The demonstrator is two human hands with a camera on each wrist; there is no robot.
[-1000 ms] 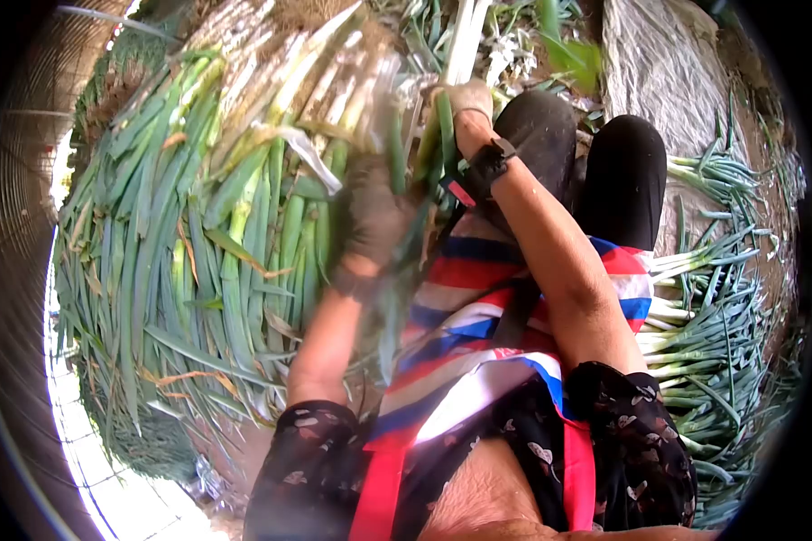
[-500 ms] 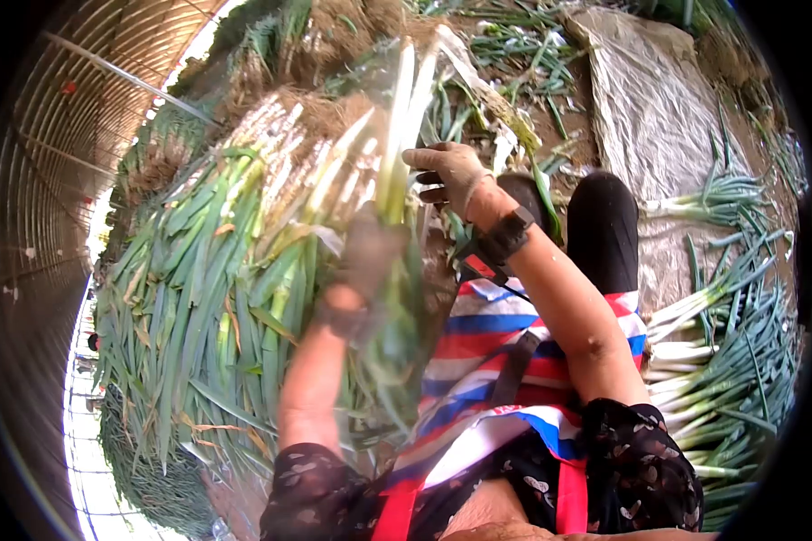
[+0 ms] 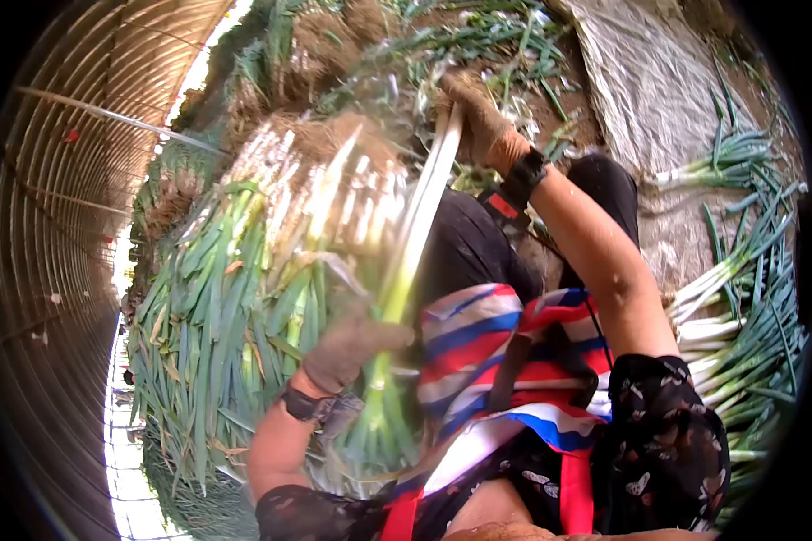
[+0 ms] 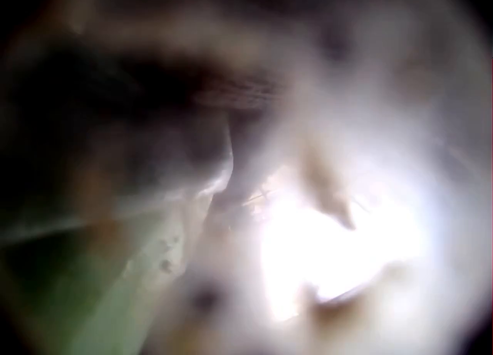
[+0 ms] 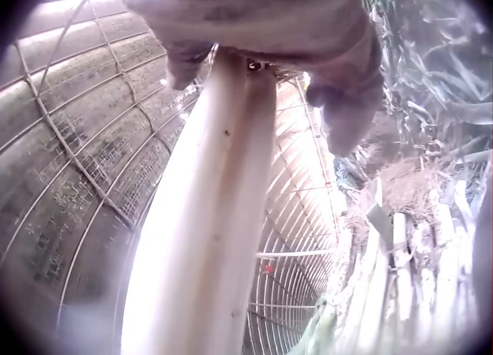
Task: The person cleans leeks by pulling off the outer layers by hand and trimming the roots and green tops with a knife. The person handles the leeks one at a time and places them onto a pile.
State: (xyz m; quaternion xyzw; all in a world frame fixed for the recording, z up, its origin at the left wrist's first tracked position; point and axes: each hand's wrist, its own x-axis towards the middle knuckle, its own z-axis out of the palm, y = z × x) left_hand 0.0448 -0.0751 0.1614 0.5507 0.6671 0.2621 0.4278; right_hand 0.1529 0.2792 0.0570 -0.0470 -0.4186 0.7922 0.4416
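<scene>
Two long green onions [image 3: 424,212] slant between my hands, white root ends up and away, leaves toward my lap. My gloved left hand [image 3: 347,347] grips them where white turns to green. At the root end, my gloved right hand [image 3: 480,117] holds the tips; in the right wrist view, its fingers [image 5: 350,116] come down around the white stalks [image 5: 204,216]. The left wrist view is mostly blurred, with a green leaf [image 4: 115,293] at lower left. Close to my left hand lies a big pile of unpeeled green onions [image 3: 207,334] with brown roots.
Clean white-stemmed green onions [image 3: 731,361] lie in a row at my right, beside a grey sheet [image 3: 641,81]. Leaf scraps [image 3: 514,45] litter the ground ahead. More rooted bundles [image 3: 320,45] stand at the back. A ribbed tunnel wall [image 3: 63,225] curves along the left.
My right hand has gone from beside the stalks up to their root ends. My left hand has come down and back along the greens. A peeled-back outer leaf near the root end no longer shows.
</scene>
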